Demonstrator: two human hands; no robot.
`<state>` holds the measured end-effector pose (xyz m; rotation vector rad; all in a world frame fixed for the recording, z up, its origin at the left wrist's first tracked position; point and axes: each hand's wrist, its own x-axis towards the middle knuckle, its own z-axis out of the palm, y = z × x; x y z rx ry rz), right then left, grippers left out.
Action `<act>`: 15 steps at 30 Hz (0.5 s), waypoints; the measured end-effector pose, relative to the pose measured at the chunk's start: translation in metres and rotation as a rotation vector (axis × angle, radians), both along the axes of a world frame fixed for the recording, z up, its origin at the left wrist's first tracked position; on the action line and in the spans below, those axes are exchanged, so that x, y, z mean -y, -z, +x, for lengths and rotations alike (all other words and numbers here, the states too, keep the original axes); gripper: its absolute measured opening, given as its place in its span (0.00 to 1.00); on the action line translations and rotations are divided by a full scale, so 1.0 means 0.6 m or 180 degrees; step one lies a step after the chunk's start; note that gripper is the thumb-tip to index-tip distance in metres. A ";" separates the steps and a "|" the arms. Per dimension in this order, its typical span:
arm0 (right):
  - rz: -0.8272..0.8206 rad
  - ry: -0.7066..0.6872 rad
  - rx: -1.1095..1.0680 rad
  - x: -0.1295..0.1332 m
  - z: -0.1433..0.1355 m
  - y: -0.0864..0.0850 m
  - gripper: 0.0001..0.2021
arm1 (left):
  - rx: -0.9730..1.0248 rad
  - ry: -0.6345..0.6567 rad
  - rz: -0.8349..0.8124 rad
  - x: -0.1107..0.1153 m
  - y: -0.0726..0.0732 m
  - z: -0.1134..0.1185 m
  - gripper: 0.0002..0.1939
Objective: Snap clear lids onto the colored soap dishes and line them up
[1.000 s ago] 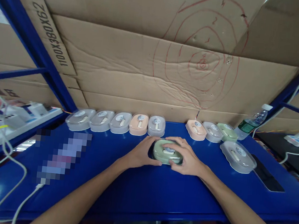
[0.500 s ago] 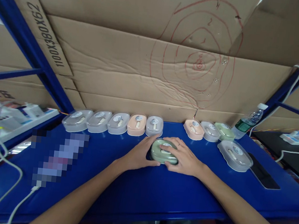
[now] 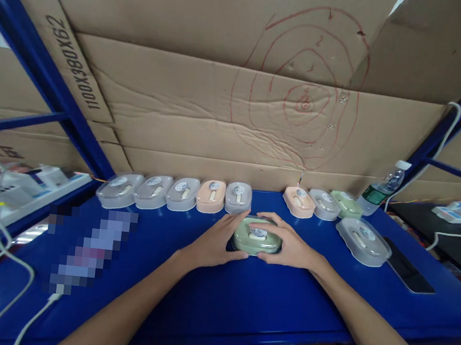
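Observation:
A green lidded box (image 3: pixel 254 243) with a clear top and a round label lies flat on the blue table (image 3: pixel 217 303), near its middle. My left hand (image 3: pixel 217 242) is curved round the box's left side, thumb at the front edge. My right hand (image 3: pixel 291 245) grips the right side, its thumb at the front and its fingers over the back and top edge. Behind stand similar boxes: a grey one (image 3: pixel 238 199) and an orange one (image 3: pixel 211 198) to the left, another orange one (image 3: pixel 298 203) to the right.
More grey boxes (image 3: pixel 153 193) line the back left. At the right are a grey box (image 3: pixel 363 244), a green box (image 3: pixel 346 205), a bottle (image 3: pixel 379 191) and a dark flat phone-like item (image 3: pixel 410 268). A power strip (image 3: pixel 25 200) and white cables lie left; cardboard stands behind.
My right hand's fingers have drawn back from the top of the green box toward its right side, showing more of the lid. The view has tilted slightly.

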<state>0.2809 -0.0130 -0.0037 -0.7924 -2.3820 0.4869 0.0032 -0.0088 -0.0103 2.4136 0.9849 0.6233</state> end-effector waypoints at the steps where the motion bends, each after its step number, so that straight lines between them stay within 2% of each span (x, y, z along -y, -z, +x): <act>1: -0.0014 -0.0026 0.0088 0.000 0.002 -0.004 0.38 | -0.0037 -0.0007 0.0000 0.000 0.000 0.000 0.56; 4: 0.0058 0.0039 0.0376 0.003 0.007 -0.015 0.39 | -0.0121 -0.0056 -0.0021 0.001 -0.001 0.000 0.57; 6: 0.0099 0.0264 0.0589 0.006 0.009 -0.020 0.39 | -0.0119 -0.0110 -0.0019 0.002 -0.002 0.000 0.57; 10: 0.0370 0.1098 0.1082 0.009 0.015 -0.023 0.37 | -0.0004 -0.0175 0.0022 0.001 -0.001 -0.001 0.56; 15: 0.1146 0.2014 0.1560 0.003 0.012 -0.013 0.32 | -0.0040 -0.0242 -0.0006 -0.002 0.000 -0.002 0.55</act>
